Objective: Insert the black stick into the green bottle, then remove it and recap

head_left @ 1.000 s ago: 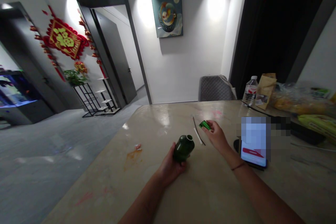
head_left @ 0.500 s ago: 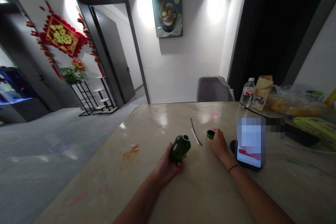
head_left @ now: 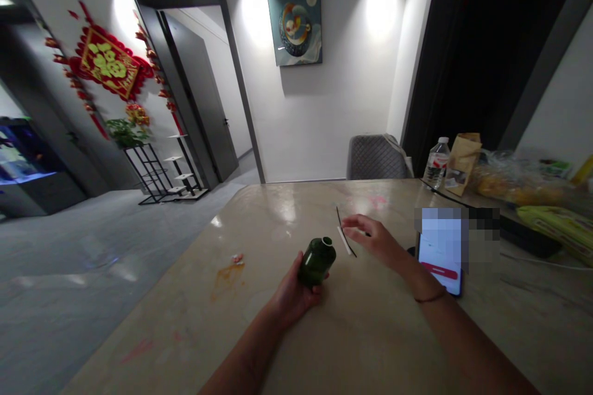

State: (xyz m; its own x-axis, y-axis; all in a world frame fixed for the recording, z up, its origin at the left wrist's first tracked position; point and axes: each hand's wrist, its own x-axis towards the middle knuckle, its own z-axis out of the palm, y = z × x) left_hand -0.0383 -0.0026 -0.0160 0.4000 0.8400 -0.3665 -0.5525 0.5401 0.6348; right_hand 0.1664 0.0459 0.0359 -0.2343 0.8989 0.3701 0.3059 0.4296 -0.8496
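My left hand is wrapped around a dark green bottle with its mouth uncovered, held tilted on the beige marble table. My right hand hovers just right of the bottle with fingers stretched out to the left. Its fingertips reach a thin white strip and a thin black strip lying on the table. The small green cap from before is not visible; it may lie under my right hand.
A phone leans upright by my right wrist. A water bottle, a paper bag and plastic bags crowd the far right. An orange stain marks the table's left. A grey chair stands behind.
My right hand lowered the green cap to the table, then opened and reached left toward the strips. My left hand and the bottle have barely moved.
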